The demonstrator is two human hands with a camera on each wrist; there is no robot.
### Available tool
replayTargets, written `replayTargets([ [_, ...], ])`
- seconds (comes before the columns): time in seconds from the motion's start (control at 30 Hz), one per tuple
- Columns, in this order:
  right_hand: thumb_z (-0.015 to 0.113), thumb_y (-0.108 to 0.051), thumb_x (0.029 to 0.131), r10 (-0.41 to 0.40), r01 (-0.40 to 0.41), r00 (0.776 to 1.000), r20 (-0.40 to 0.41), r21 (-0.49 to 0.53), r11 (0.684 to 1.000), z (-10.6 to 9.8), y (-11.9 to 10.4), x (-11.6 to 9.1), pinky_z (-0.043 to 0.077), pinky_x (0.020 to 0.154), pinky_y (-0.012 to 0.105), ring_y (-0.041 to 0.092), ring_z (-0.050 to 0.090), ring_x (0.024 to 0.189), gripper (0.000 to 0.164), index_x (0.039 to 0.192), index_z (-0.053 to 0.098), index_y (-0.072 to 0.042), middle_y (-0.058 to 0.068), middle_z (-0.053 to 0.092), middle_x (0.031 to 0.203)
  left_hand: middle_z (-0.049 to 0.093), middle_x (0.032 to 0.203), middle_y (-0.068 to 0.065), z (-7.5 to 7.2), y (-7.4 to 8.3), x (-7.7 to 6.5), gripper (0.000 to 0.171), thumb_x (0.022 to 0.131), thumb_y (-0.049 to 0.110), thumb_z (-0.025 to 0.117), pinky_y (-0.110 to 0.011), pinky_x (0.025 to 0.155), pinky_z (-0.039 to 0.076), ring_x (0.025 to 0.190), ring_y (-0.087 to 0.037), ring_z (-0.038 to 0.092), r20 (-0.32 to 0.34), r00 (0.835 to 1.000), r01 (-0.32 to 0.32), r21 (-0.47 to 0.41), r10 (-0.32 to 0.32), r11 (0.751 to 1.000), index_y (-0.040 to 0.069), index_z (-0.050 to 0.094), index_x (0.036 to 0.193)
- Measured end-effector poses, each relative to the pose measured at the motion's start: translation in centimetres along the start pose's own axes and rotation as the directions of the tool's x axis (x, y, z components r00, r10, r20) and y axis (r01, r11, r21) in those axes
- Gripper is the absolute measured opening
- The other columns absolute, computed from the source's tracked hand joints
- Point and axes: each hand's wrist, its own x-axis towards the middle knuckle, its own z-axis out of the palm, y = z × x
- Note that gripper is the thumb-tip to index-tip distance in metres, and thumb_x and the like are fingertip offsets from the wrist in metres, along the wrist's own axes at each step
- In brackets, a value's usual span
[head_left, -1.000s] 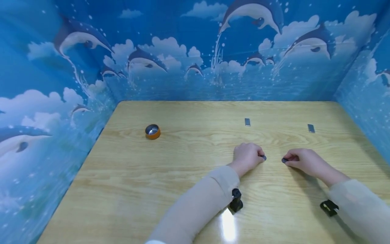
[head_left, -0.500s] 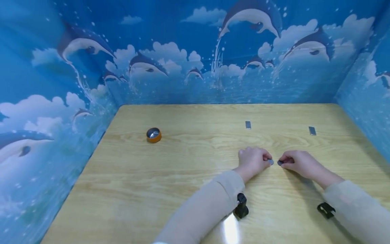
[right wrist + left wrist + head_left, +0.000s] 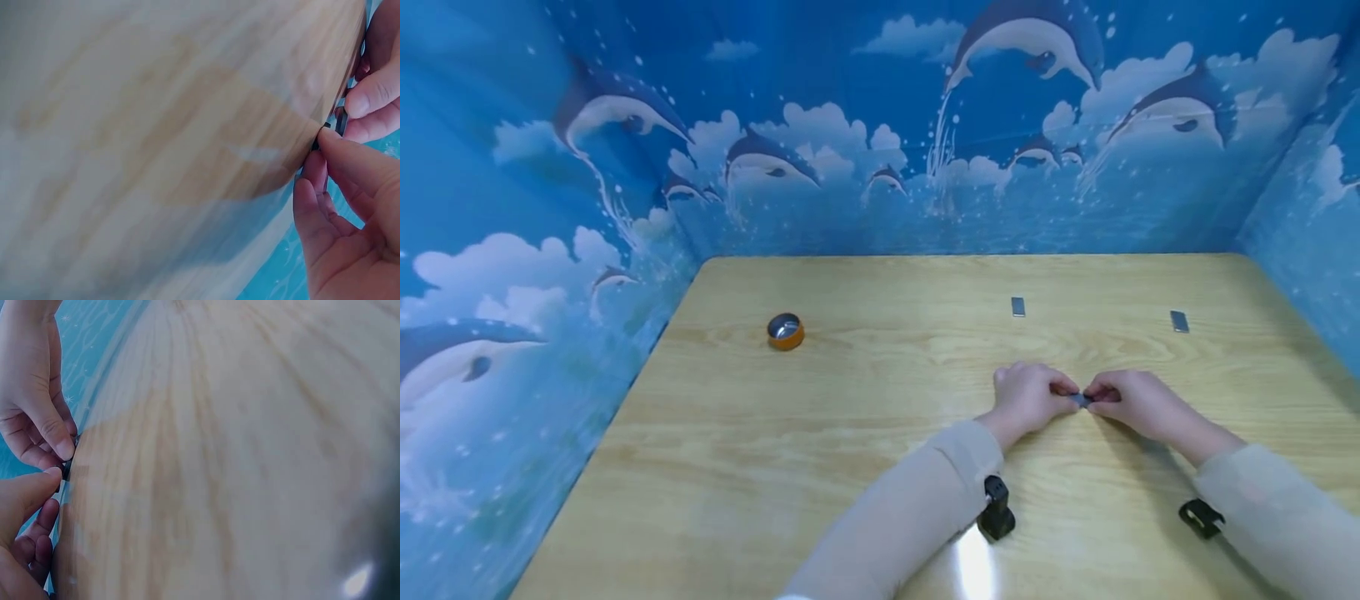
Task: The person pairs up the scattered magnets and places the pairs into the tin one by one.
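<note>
Near the right-hand part of the table, my two hands meet fingertip to fingertip. My left hand (image 3: 1028,397) pinches a small flat grey piece (image 3: 1079,400) between thumb and fingers. Facing it, my right hand (image 3: 1133,402) pinches a second small dark piece (image 3: 315,144), mostly covered by the fingertips. In the right wrist view the left hand's piece (image 3: 341,121) shows as a thin dark slab, its edge close beside the other one. Both are held low over the wooden table (image 3: 880,467). Their exact kind cannot be told.
Two small grey rectangular plates lie farther back: one plate (image 3: 1018,307) beyond the left hand, another plate (image 3: 1179,322) beyond the right. An orange round bowl (image 3: 786,332) with a dark metallic inside stands at the left. Dolphin-printed blue curtains (image 3: 850,208) enclose the table.
Both hands have come together: the left moved right and the right moved slightly left, so the two small pieces, apart before, are now at each other's edge.
</note>
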Motion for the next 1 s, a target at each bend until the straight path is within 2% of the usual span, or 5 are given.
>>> replayTargets([
  [0.43,0.07,0.0,0.079,-0.001,0.0,1.0,-0.016,-0.005,1.0,0.9,-0.7,0.2,0.052,0.062,0.037,0.017,0.061,0.069,0.009,0.087,0.066,0.003,0.006,0.065,0.077,0.059,0.079,0.031,0.5,-0.5,-0.4,0.014,0.079,0.043,0.072,-0.026,0.081,0.027,0.085,0.005,0.047,-0.008,1.0,0.026,-0.009,-0.026,1.0,0.041,0.072,0.093],
  [0.6,0.07,0.001,0.079,-0.002,0.002,1.0,-0.021,-0.002,1.0,1.3,-0.9,0.3,0.052,0.061,0.036,0.018,0.061,0.068,0.009,0.086,0.066,0.004,0.006,0.065,0.077,0.058,0.079,0.032,0.7,-0.8,-0.5,0.014,0.079,0.044,0.071,-0.026,0.081,0.028,0.086,0.005,0.047,-0.014,0.999,0.03,0.015,-0.03,0.999,0.042,0.071,0.093],
  [0.7,0.07,0.001,0.079,-0.004,0.004,1.0,-0.022,-0.011,1.0,1.2,-1.1,0.3,0.052,0.061,0.037,0.018,0.061,0.069,0.01,0.087,0.066,0.005,0.007,0.066,0.078,0.058,0.08,0.032,0.6,-0.7,-0.5,0.015,0.079,0.045,0.071,-0.026,0.082,0.028,0.086,0.005,0.047,-0.016,0.999,0.036,0.032,-0.036,0.999,0.043,0.071,0.094],
  [0.9,0.069,-0.001,0.08,0.014,-0.016,0.999,-0.036,-0.039,0.999,0.4,-1.0,0.3,0.051,0.062,0.038,0.017,0.059,0.069,0.011,0.089,0.067,0.004,0.005,0.065,0.078,0.057,0.08,0.031,0.4,-0.1,0.1,0.017,0.079,0.049,0.069,-0.026,0.085,0.028,0.087,0.005,0.047,-0.037,0.999,0.01,0.058,-0.008,0.998,0.044,0.07,0.095],
  [1.0,0.07,-0.002,0.08,0.021,-0.021,1.0,-0.021,-0.03,0.999,0.4,-1.0,0.3,0.05,0.061,0.036,0.015,0.058,0.068,0.013,0.091,0.066,0.005,0.004,0.064,0.077,0.056,0.079,0.031,0.5,-0.1,0.1,0.017,0.079,0.049,0.07,-0.026,0.085,0.028,0.085,0.005,0.046,-0.032,0.999,0.025,0.066,-0.023,0.997,0.045,0.07,0.095],
])
